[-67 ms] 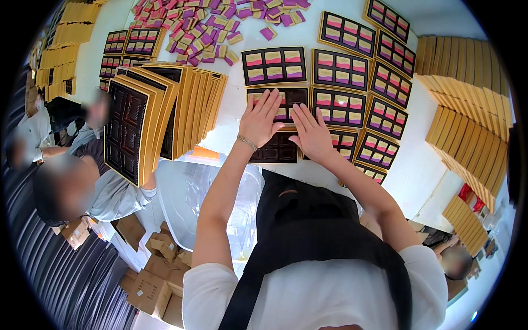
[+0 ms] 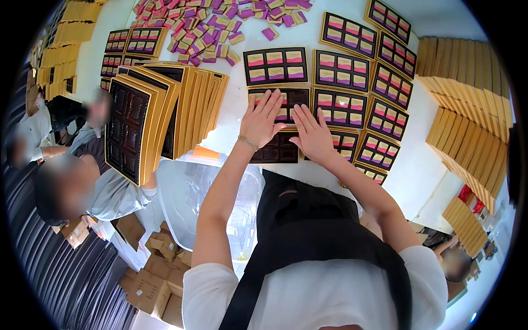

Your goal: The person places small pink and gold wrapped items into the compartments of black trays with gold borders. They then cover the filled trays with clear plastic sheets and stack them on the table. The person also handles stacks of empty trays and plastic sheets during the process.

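- Left hand (image 2: 263, 120) flat, fingers spread, palm down on a partly filled gold-rimmed tray (image 2: 294, 104); grips nothing.
- Right hand (image 2: 312, 133) also flat and open, fingers stretched up-left, lying over the same tray's lower right part and the top edge of an empty dark tray (image 2: 276, 148) just below it; grips nothing.
- Partly filled tray sits mid-table, second in its column. Long axis runs left-right in the picture; pink and yellow packets show in its right cells, left cells are hidden under the hands.
- Empty dark tray lies nearest the person, long axis also left-right, touching the tray above it.
- Tight on the right: filled trays (image 2: 340, 70) pack edge to edge in rows curving down toward the right, no gaps between them.
- Above: another filled tray (image 2: 275, 65) sits just beyond the fingertips, then a loose pile of pink and yellow packets (image 2: 204, 34) at the far side.
- Left of the hands a strip of bare white table (image 2: 234, 118) gives the only open room, bounded by a leaning row of gold tray blanks (image 2: 193, 107) standing on edge.
- Far right a long row of gold lids (image 2: 467, 115) stands on edge along the table side, well apart from the hands.
- Near table edge runs just under the empty dark tray; a clear plastic bin (image 2: 190, 192) sits below it at the person's left.
- Other people sit at the left side of the table, one holding a dark tray (image 2: 126, 129) upright.
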A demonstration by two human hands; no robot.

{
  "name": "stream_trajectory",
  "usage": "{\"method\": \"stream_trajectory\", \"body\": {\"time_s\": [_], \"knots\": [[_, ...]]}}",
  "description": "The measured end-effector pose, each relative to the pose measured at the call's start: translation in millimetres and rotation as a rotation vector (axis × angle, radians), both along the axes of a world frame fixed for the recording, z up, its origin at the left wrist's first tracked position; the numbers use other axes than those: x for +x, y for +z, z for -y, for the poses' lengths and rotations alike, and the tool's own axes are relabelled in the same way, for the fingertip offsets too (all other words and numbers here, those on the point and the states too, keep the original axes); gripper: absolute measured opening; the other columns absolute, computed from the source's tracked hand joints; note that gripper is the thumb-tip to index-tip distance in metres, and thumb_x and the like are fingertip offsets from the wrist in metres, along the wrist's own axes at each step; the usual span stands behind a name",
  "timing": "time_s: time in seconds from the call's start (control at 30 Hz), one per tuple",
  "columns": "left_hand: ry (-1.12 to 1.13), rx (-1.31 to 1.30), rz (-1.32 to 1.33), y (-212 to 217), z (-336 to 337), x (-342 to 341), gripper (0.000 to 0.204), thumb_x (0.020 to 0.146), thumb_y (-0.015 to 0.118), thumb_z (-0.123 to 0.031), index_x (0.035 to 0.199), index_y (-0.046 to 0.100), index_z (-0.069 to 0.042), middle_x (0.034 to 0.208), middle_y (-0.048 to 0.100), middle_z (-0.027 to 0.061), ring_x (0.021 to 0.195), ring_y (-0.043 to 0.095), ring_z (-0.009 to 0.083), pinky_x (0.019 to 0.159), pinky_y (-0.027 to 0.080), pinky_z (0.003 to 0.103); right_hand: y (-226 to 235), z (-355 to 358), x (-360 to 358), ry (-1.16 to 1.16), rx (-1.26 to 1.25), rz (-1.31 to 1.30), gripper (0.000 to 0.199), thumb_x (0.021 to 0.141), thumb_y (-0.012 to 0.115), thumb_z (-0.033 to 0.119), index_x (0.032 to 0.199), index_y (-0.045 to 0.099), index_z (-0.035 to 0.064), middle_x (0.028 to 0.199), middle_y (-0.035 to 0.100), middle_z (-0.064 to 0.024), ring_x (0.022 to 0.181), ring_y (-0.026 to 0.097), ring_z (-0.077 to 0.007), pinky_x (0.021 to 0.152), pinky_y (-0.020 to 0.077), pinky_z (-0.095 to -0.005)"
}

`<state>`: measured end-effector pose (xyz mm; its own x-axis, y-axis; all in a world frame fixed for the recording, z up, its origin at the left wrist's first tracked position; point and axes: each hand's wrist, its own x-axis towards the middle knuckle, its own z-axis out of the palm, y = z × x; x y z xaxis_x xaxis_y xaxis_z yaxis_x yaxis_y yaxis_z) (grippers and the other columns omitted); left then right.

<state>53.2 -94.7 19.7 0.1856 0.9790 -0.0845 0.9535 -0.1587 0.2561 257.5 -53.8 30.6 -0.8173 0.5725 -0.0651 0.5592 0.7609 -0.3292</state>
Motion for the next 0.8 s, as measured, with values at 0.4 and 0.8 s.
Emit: {"method": "stream_trajectory", "body": {"time_s": [0.4, 0.8], "knots": [[0.045, 0.011, 0.152, 3.2, 2.8, -7.4, 0.068, 0.086, 0.052, -0.046, 0.14, 0.039, -0.007, 0.148, 0.034, 0.0088, 0.137, 0.03, 0.0258, 0.111, 0.021, 0.05, 14.1, -12.5, -3.1, 0.048, -0.043, 0.017, 0.071, 0.083, 0.06, 0.044, 0.134, 0.043, -0.0025, 0.144, 0.04, -0.0135, 0.136, 0.034, -0.0278, 0.11, 0.0197, -0.0559], [1.074, 0.6, 0.416, -9.6, -249.9, -110.9, 0.027, 0.082, 0.065, -0.014, 0.106, 0.062, -0.002, 0.1, 0.064, 0.0148, 0.09, 0.06, 0.0334, 0.077, 0.05, 0.041, -17.6, -331.5, -256.1, -0.006, 0.072, -0.45, 0.03, 0.079, 0.054, 0.003, 0.108, 0.061, 0.0032, 0.103, 0.064, -0.0138, 0.093, 0.061, -0.0343, 0.079, 0.0486, -0.0427]]}}
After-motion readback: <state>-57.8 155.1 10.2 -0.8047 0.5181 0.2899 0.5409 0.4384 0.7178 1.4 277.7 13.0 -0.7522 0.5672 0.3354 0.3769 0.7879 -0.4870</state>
